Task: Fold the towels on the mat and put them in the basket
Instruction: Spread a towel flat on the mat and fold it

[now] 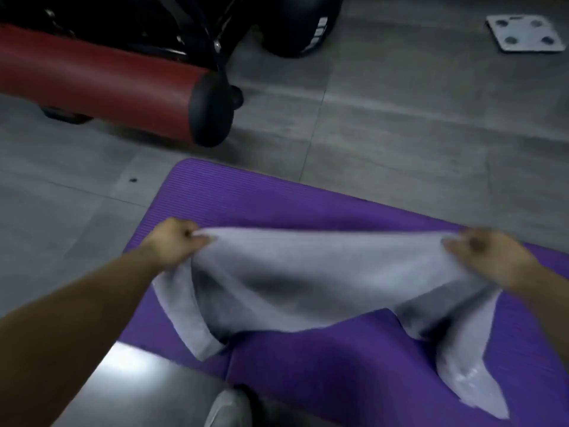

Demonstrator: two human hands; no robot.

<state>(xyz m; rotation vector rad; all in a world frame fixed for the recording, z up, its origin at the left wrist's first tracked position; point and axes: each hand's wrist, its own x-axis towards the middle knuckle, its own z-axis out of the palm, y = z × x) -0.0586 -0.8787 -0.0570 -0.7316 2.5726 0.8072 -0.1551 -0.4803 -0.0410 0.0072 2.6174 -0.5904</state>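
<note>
From the head camera, the left hand (175, 241) pinches one top corner of the grey towel (308, 282) and the right hand (489, 257) pinches the other, the cloth stretched between them above the purple mat (246, 195). Its long edge runs side to side from grip to grip, the rest sagging toward the person, both lower ends trailing on the mat. Neither hand looks nearer. Motion blur smears the fingers; no basket shows anywhere.
</note>
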